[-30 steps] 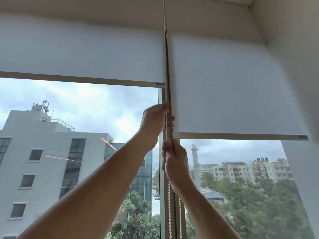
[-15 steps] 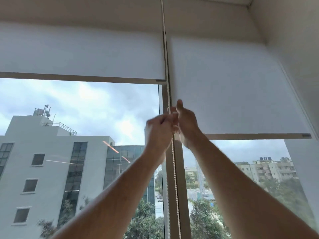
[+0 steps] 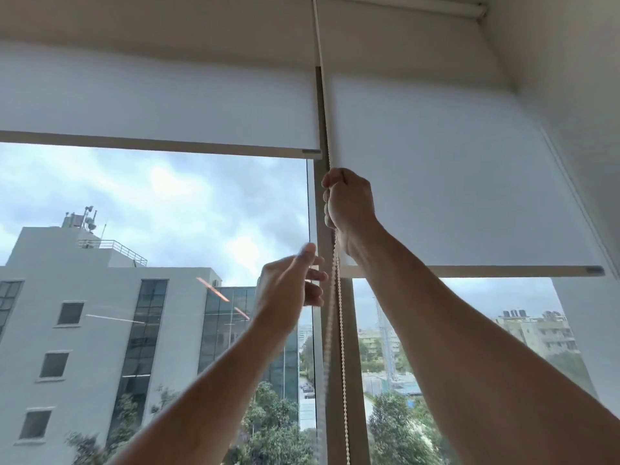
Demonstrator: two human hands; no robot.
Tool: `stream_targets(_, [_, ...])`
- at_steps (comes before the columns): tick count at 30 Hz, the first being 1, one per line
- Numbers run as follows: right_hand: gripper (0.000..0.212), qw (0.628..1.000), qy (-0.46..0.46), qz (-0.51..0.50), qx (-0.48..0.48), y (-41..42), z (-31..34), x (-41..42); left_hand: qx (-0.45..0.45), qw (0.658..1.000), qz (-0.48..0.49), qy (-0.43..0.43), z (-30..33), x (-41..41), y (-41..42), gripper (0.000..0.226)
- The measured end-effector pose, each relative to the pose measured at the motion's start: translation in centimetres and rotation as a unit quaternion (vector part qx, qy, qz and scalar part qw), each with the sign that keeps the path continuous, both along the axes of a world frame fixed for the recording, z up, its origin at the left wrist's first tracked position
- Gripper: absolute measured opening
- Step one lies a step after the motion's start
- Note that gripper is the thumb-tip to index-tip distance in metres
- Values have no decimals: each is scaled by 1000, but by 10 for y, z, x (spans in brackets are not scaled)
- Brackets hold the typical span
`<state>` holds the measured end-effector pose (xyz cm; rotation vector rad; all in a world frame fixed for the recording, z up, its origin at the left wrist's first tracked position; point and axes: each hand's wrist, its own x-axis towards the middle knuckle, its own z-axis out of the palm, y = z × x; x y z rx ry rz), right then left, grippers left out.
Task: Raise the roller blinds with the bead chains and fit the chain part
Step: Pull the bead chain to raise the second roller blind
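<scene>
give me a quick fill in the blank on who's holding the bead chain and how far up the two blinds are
The bead chain is gripped by the ____ hand.
The left hand is ____, fingers straight beside the chain.
The blind raised higher is the ____ blind.
The right blind has its bottom bar ____ than the other's.

Missing words: right; open; left; lower

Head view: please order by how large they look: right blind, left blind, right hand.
1. right blind
2. left blind, partly cut off by the frame
3. right hand, though nearer the camera
</scene>
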<state>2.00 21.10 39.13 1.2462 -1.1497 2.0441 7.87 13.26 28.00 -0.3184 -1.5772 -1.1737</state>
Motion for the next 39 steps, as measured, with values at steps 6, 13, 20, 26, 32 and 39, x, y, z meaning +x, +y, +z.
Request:
stream_targets(6, [29, 997, 41, -68, 22, -14, -39, -11, 29, 999, -40, 9, 57, -1, 2, 38])
stream_targets(13, [30, 994, 90, -63, 28, -33, -123, -32, 52, 998, -13, -32, 99, -14, 30, 27])
stream_targets(20, [36, 995, 19, 50, 86, -13, -127, -42, 45, 995, 83, 39, 71, -27, 18, 31])
stream_targets(26, [45, 1000, -10, 14, 24, -2, -66, -37, 13, 997, 68, 45, 35, -36, 24, 36])
stream_targets(32, [28, 993, -30, 91, 63, 13, -13, -10, -12, 991, 107, 82, 19, -36, 21, 31])
stream_targets(39, [36, 988, -52, 124, 71, 8, 2, 0, -63, 985, 126, 102, 20, -20, 33, 34])
